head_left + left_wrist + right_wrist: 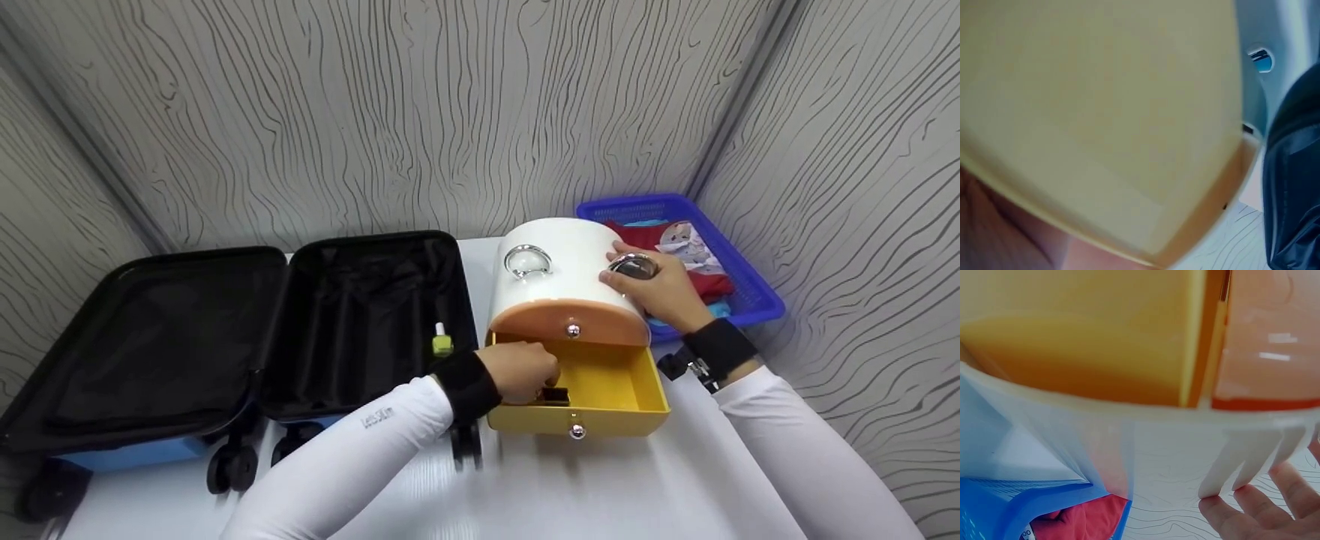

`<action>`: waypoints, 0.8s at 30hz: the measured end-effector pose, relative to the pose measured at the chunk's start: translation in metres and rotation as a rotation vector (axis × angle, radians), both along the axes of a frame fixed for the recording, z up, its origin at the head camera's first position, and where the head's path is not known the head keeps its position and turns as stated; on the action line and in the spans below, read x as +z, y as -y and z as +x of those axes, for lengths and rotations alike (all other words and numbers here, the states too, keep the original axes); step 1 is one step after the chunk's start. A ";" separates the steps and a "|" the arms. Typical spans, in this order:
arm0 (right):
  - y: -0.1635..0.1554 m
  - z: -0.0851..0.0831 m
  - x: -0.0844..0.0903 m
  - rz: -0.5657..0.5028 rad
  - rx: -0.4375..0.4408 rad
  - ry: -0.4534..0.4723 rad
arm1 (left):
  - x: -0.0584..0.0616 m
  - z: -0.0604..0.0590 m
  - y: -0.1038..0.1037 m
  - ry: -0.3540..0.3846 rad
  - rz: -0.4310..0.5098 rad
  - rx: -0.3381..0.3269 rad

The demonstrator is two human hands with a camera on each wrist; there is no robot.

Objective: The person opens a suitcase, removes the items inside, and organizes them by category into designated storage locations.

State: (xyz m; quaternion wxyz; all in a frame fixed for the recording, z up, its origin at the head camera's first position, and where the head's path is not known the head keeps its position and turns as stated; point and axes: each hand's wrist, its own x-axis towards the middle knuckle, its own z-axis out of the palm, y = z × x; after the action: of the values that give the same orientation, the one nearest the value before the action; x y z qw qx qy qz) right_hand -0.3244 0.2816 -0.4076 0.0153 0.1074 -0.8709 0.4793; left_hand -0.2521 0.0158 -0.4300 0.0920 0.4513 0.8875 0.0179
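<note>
A white storage box (561, 251) with two silver ring handles stands right of centre, its yellow drawer (615, 375) pulled out below an orange drawer front (570, 319). My left hand (520, 369) reaches into the drawer's left side, fingers bent downward. Right at them is a small black-and-gold item (555, 396); I cannot tell whether they grip it. My right hand (664, 289) touches the box's right side by the ring handle (634, 264). In the right wrist view its fingers (1261, 509) are nearly straight, tips against the white wall.
To the left lies an opened black suitcase (367, 322); a small yellow-green bottle with a white cap (442, 342) shows at its right edge. A blue basket (757, 289) with red folded cloth (709, 285) stands behind the box on the right. Wood-patterned walls enclose the white table.
</note>
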 end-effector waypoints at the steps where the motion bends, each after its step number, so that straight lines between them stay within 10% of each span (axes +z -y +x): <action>1: 0.000 0.000 0.001 -0.002 0.003 -0.002 | 0.000 0.000 0.001 0.009 0.003 0.002; 8: -0.001 -0.001 -0.001 0.023 0.007 0.007 | 0.018 0.009 0.011 0.030 0.082 0.022; 14: -0.001 0.000 -0.001 0.015 0.012 0.013 | 0.029 0.041 0.015 -0.149 0.240 -0.030; 24: 0.000 0.001 0.000 0.007 0.005 -0.004 | 0.006 0.101 0.003 -0.373 0.317 0.024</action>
State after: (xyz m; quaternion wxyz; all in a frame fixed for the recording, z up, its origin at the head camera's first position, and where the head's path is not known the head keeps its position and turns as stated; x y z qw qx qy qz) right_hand -0.3239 0.2813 -0.4078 0.0155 0.1106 -0.8724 0.4758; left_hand -0.1516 0.0129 -0.4243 -0.1457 0.4452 0.8804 0.0744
